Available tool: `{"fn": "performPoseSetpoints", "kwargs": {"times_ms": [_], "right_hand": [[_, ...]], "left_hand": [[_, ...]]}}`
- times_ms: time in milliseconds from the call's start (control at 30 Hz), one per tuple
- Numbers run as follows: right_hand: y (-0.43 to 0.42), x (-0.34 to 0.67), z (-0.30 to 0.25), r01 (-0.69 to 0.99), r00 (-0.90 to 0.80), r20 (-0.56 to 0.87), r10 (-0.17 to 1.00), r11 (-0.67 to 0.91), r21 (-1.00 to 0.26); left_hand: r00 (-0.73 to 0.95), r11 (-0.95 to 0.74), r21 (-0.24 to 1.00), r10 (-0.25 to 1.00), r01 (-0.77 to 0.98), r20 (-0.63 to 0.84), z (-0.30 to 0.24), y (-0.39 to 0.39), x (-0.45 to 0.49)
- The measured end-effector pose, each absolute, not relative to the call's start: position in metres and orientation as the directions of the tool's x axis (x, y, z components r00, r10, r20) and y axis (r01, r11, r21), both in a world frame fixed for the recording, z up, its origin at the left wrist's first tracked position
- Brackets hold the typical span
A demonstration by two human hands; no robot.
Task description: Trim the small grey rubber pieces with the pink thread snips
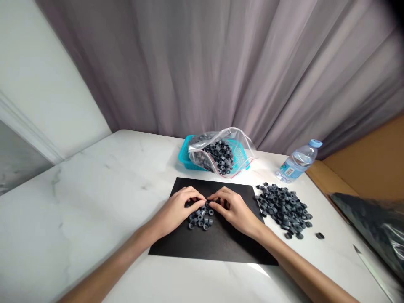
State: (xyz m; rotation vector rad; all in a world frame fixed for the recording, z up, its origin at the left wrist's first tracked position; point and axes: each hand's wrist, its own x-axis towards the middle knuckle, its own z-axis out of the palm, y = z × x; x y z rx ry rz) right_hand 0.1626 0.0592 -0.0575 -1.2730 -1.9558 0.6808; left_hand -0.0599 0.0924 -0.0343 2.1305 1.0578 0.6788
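L hand (179,210) & R hand (237,211): fingertips pinched close over grey rings (200,217), inboard of blk mat (217,246) L edge; can't tell if gripping any. Ring heap (285,210) by mat's R edge, prob. for easy reach.

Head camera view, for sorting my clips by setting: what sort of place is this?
Probably an indoor workspace, perhaps at home: a marble-patterned table, a curtain behind it, and a pile of parts.
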Motion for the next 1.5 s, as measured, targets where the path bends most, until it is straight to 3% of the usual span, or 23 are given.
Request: {"fn": "performPoseSetpoints", "kwargs": {"times_ms": [367, 633, 800, 900, 1233, 1500], "right_hand": [[0.057, 0.171, -0.052, 0.429, -0.285, 0.219, 0.933, 0.329, -0.841], [0.047, 0.174, -0.035, 0.136, -0.344, 0.153, 0.926, 0.211, -0.968], [0.041, 0.173, -0.023, -0.116, -0.330, 0.177, 0.927, 0.146, -0.982], [0.039, 0.171, -0.021, -0.169, -0.326, 0.178, 0.929, 0.128, -0.977], [0.039, 0.168, -0.027, -0.222, -0.291, 0.140, 0.947, 0.075, -0.972], [0.039, 0.168, -0.026, -0.205, -0.298, 0.119, 0.947, 0.059, -0.977]], "left_hand": [[0.428, -0.254, 0.933, 0.895, 0.255, 0.127, -0.025, 0.090, -0.055], [0.471, -0.084, 0.996, 0.880, 0.015, 0.067, -0.009, 0.075, -0.052], [0.488, 0.022, 0.995, 0.872, -0.099, 0.029, -0.007, 0.067, -0.047], [0.499, 0.048, 0.992, 0.867, -0.118, 0.017, -0.006, 0.065, -0.046], [0.331, -0.232, 0.972, 0.920, 0.030, 0.210, -0.010, 0.056, -0.043], [0.354, -0.268, 0.961, 0.907, 0.067, 0.228, -0.011, 0.050, -0.043]]}}
